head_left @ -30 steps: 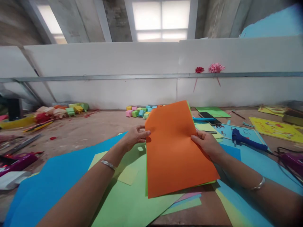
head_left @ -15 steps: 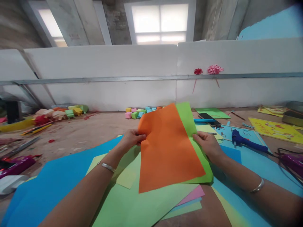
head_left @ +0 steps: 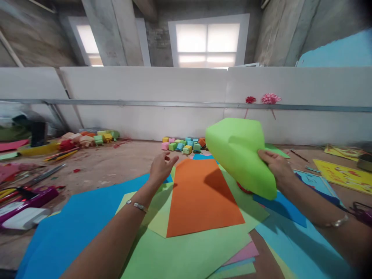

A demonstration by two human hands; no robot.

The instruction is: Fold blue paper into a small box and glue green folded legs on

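My right hand (head_left: 277, 166) grips the right edge of a bright green sheet of paper (head_left: 238, 151), which is lifted and bends in the air. Its fingers are partly behind the sheet. Just left of the orange sheet (head_left: 203, 197), my left hand (head_left: 163, 167) hovers with thumb and fingers apart, holding nothing. The orange sheet lies flat on a pale green sheet (head_left: 186, 254). Blue sheets (head_left: 84, 217) spread out under my left forearm, and light blue sheets (head_left: 305, 248) lie beneath my right forearm.
Several small folded paper cubes (head_left: 186, 145) sit by the white wall panel (head_left: 151, 122). More folded pieces (head_left: 99, 138), pencils (head_left: 62, 155) and a purple power strip (head_left: 43, 199) are at left. A yellow printed sheet (head_left: 345, 172) lies at right.
The orange sheet has gone from my hands to the paper pile. My left hand has let go of it. The green sheet has moved up and right in my right hand.
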